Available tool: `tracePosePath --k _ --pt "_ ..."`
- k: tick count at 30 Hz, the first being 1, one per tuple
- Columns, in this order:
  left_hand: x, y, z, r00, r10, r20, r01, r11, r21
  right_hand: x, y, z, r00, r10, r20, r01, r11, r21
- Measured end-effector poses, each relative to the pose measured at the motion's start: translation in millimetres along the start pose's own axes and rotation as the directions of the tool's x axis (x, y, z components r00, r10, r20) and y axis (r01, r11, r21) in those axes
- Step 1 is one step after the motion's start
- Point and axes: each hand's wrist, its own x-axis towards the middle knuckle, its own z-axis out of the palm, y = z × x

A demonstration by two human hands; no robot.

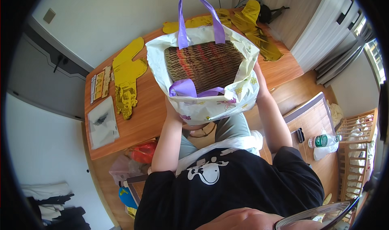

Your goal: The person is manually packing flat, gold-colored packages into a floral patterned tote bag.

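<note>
I hold up a white shopping bag [202, 113] with a flower print and purple handles [182, 25], one handle standing up and the other folded over the near rim. Its mouth faces me. Inside lies a ribbed brown bundle [206, 63] with red streaks; I cannot tell its kind. My right hand [260, 80] grips the bag's right side. At the lower left, my left hand [171, 110] supports the bag, its fingers hidden behind the plastic. The bag is raised in front of the table's near edge.
On the wooden table [142, 122] lie gold foil balloons [129, 74], a clear plastic packet [103, 122] and a flat printed pack [100, 86]. To my right are a small mat-topped surface [296, 118] with a water bottle [324, 140] and a wooden crib [356, 149]. A red bag [144, 152] sits below the table.
</note>
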Motion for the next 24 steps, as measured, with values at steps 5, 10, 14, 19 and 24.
tracePosePath --k 5,10,14,19,24 --pt "-24 14 6 0.976 0.173 -0.136 -0.150 0.975 0.162 -8 -1 -34 0.936 -0.229 0.268 0.315 0.884 -0.345" --pt "-51 -8 25 0.948 0.255 -0.188 -0.236 0.964 0.119 -24 33 -48 0.978 -0.134 0.161 0.172 0.952 -0.252" --pt "-50 -9 32 0.974 0.217 -0.068 -0.205 0.967 0.148 -30 34 -39 0.995 -0.062 0.075 0.074 0.985 -0.156" --pt "-51 -4 32 0.977 0.210 -0.048 -0.196 0.960 0.200 -31 26 -29 0.997 -0.040 0.072 0.052 0.982 -0.180" --pt "-24 31 45 0.951 0.298 -0.082 -0.291 0.953 0.089 7 -1 -41 0.906 -0.312 0.285 0.391 0.874 -0.289"
